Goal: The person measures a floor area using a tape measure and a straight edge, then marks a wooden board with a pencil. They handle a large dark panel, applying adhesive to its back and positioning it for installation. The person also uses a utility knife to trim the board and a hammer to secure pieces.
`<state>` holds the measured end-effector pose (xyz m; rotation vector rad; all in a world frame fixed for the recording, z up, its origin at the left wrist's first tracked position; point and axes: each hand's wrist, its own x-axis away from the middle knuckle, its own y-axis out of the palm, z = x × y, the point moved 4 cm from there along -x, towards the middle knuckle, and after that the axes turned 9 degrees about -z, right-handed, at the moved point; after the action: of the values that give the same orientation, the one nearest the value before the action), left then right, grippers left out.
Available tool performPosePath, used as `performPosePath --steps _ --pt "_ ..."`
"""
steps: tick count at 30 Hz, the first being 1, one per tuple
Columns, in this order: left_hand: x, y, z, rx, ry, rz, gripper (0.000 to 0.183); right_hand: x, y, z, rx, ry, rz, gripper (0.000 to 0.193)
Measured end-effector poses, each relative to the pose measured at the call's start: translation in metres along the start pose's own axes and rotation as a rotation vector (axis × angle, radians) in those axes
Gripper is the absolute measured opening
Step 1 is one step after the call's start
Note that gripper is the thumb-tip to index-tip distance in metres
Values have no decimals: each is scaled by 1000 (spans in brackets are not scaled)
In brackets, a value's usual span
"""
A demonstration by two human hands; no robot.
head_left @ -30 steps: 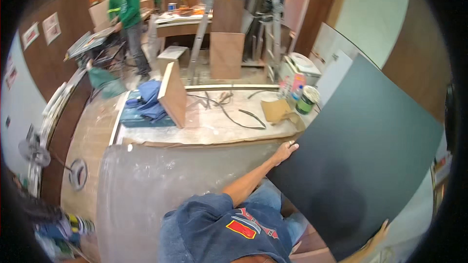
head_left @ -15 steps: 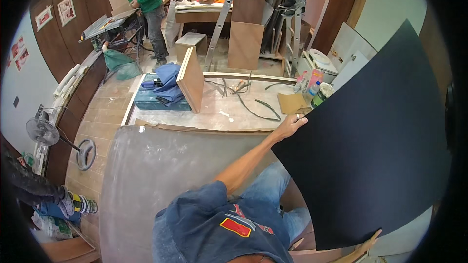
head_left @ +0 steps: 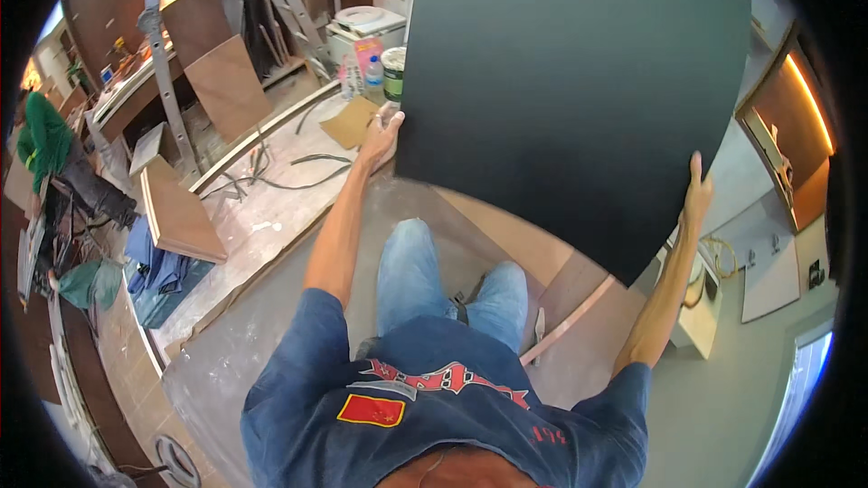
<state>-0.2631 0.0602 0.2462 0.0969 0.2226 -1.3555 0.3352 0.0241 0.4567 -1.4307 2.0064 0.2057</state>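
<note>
A large, thin black sheet [head_left: 579, 81] stands out in front of me, filling the upper right of the view. My left hand [head_left: 382, 133] grips its left edge near the lower corner, thumb on the near face. On the opposite edge my right hand [head_left: 694, 192] holds on lower down, its fingers partly hidden behind the sheet. Beneath the sheet's lower edge show my knees and a light wooden board [head_left: 511, 230]. Just left of my left hand lies a square of tan sandpaper-like sheet [head_left: 351, 123] on the dusty work surface [head_left: 262, 230].
A paint bucket [head_left: 393, 72] and a water bottle [head_left: 373, 72] stand beyond my left hand. Dark strips [head_left: 321, 159] lie on the work surface. A wooden panel [head_left: 181, 217] leans by blue cloth [head_left: 149, 258]. Further off are a ladder [head_left: 167, 81] and a person in green [head_left: 50, 140].
My view has swung to the right. The black sheet has come round in front of me, and both hands still hold its edges. My right arm now shows fully.
</note>
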Motion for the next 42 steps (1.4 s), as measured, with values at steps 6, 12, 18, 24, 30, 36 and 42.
performPosePath --steps 6,12,18,24,30,36,42 --pt "34 24 -77 -127 -37 -7 75 -41 31 -83 458 -292 129 54" --pt "150 -39 -186 -253 -299 177 64 27 152 -57 669 -579 -80 32" --pt "288 -80 -242 -449 -387 258 55 152 249 66 762 -547 -411 52" --pt "395 -93 -238 -761 -442 202 49 267 293 153 882 -476 -735 48" --pt "456 -86 -254 -794 -464 154 53 326 327 203 889 -401 -967 50" --pt "476 -59 -252 -831 -638 -84 66 334 347 221 954 -352 -1091 54" --pt "511 -33 -246 -864 -821 -260 78 377 340 248 792 -41 -1421 62"
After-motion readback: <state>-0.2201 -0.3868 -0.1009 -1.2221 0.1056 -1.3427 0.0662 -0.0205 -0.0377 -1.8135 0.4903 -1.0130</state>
